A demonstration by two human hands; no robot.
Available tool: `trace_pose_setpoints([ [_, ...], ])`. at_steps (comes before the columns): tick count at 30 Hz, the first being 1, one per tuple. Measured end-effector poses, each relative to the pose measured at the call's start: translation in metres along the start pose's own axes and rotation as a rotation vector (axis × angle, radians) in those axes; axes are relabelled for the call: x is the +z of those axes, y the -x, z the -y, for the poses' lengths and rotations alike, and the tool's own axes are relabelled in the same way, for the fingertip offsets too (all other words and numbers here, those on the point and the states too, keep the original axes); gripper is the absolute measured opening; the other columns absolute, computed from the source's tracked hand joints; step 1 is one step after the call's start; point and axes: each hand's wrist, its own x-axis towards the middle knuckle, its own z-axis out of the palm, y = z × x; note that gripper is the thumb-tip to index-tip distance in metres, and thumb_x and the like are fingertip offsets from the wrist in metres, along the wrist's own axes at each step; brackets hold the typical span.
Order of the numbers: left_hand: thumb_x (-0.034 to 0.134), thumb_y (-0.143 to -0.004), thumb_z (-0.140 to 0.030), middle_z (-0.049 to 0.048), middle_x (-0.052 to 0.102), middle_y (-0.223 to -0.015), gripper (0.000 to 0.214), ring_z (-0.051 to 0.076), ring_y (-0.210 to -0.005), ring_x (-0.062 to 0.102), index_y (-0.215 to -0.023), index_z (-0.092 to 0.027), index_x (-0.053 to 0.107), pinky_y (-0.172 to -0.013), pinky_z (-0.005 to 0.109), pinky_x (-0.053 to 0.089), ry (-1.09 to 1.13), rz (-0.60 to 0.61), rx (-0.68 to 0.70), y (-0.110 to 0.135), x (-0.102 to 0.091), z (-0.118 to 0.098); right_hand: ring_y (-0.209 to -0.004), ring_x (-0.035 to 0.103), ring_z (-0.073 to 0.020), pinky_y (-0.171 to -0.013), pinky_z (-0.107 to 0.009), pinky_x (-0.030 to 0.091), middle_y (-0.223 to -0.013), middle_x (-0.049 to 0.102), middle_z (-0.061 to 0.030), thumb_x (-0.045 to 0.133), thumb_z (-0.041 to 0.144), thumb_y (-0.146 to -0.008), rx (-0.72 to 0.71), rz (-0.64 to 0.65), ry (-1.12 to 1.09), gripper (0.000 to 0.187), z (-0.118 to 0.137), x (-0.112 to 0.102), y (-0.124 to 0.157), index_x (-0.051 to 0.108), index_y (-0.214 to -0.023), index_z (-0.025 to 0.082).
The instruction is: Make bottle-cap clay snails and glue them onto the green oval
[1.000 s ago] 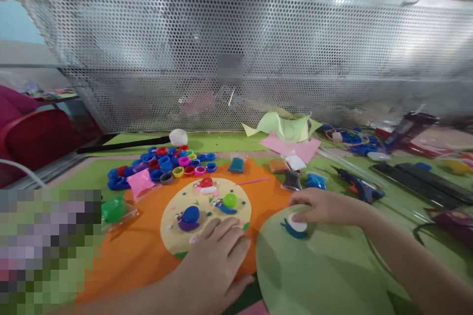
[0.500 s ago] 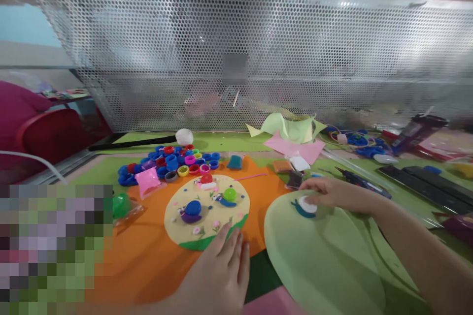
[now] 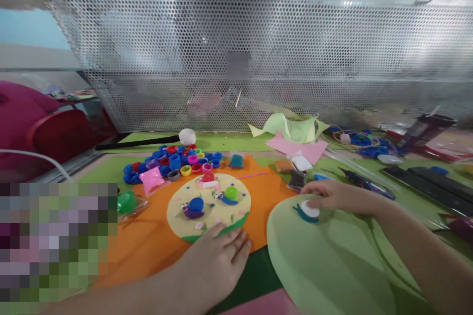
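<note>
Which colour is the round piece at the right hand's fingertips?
The round piece is white, best seen in the head view.

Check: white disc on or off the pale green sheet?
On: the white disc lies on the sheet, against the teal strip, touched by the right hand.

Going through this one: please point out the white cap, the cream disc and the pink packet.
White cap (image 3: pixel 311 212): head view, on its bare part below the right hand's (image 3: pixel 334 198) fingers.
Cream disc (image 3: pixel 223 212): head view, on a bare patch of its face.
Pink packet (image 3: pixel 152 180): head view, on its middle.
</note>
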Motion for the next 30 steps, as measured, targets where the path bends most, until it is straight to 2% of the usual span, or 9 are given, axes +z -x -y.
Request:
trace_pose_setpoints([
  [8,0.045,-0.092,-0.013,0.0098,0.071,-0.105,0.024,0.021,-0.094,0.066,-0.107,-0.012,0.064,-0.087,0.037,0.044,0.009,-0.060,0.050,-0.002,0.005,0.000,-0.092,0.061,-0.0259,-0.077,-0.034,0.048,-0.101,0.066,-0.0047,0.054,0.057,-0.079,-0.063,-0.078,0.000,0.043,-0.005,0.007,-0.009,0.061,-0.103,0.022],
  [12,0.059,-0.086,-0.038,0.0074,0.070,-0.110,0.035,0.022,-0.099,0.064,-0.111,-0.014,0.061,-0.088,0.033,0.047,0.217,0.157,0.036,-0.008,-0.018,0.011,-0.102,0.057,-0.0270,-0.087,-0.037,0.044,-0.112,0.061,-0.0083,0.051,0.058,-0.081,-0.097,-0.207,0.045,0.047,0.003,0.016,-0.015,0.056,-0.108,0.020],
  [14,0.066,-0.081,-0.038,0.0064,0.070,-0.109,0.041,0.023,-0.100,0.064,-0.115,-0.016,0.059,-0.091,0.034,0.046,0.312,0.292,0.037,-0.009,-0.036,0.017,-0.105,0.055,-0.0269,-0.089,-0.038,0.042,-0.114,0.060,-0.0084,0.049,0.057,-0.083,-0.109,-0.282,0.088,0.045,0.009,0.021,-0.015,0.055,-0.107,0.020],
  [19,0.051,-0.087,-0.023,0.0063,0.068,-0.114,0.027,0.023,-0.104,0.062,-0.113,-0.022,0.062,-0.092,0.035,0.045,0.335,0.268,-0.188,0.012,-0.052,0.044,-0.103,0.056,-0.0272,-0.087,-0.040,0.043,-0.114,0.059,-0.0097,0.045,0.049,-0.085,-0.097,-0.378,0.226,0.038,0.014,0.030,-0.016,0.052,-0.110,0.021],
  [21,0.043,-0.088,-0.019,0.0055,0.067,-0.114,0.034,0.024,-0.107,0.060,-0.116,-0.023,0.060,-0.094,0.039,0.044,0.261,0.260,-0.325,0.028,-0.046,0.067,-0.106,0.055,-0.0278,-0.089,-0.042,0.043,-0.117,0.058,-0.0110,0.042,0.046,-0.086,-0.100,-0.391,0.287,0.038,0.012,0.034,-0.018,0.052,-0.112,0.021],
  [23,0.043,-0.085,-0.023,0.0057,0.060,-0.127,0.037,0.026,-0.120,0.050,-0.118,-0.024,0.059,-0.102,0.043,0.035,0.121,0.294,-0.579,0.045,-0.039,0.095,-0.114,0.049,-0.0284,-0.095,-0.044,0.038,-0.123,0.055,-0.0113,0.039,0.043,-0.087,-0.118,-0.417,0.353,0.037,0.012,0.039,-0.021,0.053,-0.114,0.021],
  [24,0.043,-0.085,-0.026,0.0107,0.053,-0.133,0.042,0.031,-0.125,0.045,-0.125,-0.019,0.054,-0.103,0.048,0.033,0.079,0.298,-0.665,0.054,-0.036,0.109,-0.119,0.045,-0.0287,-0.099,-0.046,0.034,-0.126,0.052,-0.0111,0.039,0.042,-0.087,-0.128,-0.433,0.388,0.036,0.013,0.041,-0.022,0.053,-0.114,0.022],
  [26,0.044,-0.084,-0.033,0.0244,0.046,-0.136,0.052,0.042,-0.124,0.041,-0.129,-0.007,0.048,-0.096,0.056,0.035,0.039,0.302,-0.783,0.071,-0.029,0.133,-0.126,0.037,-0.0295,-0.104,-0.049,0.026,-0.131,0.049,-0.0109,0.039,0.038,-0.087,-0.140,-0.460,0.457,0.035,0.018,0.046,-0.025,0.054,-0.114,0.022],
  [30,0.046,-0.083,-0.028,0.0254,0.043,-0.137,0.050,0.045,-0.126,0.037,-0.129,-0.007,0.047,-0.094,0.055,0.036,0.058,0.327,-0.907,0.093,-0.014,0.158,-0.126,0.038,-0.0275,-0.103,-0.045,0.030,-0.131,0.049,-0.0117,0.042,0.031,-0.089,-0.137,-0.427,0.551,0.036,0.040,0.052,-0.045,0.052,-0.122,0.019],
])
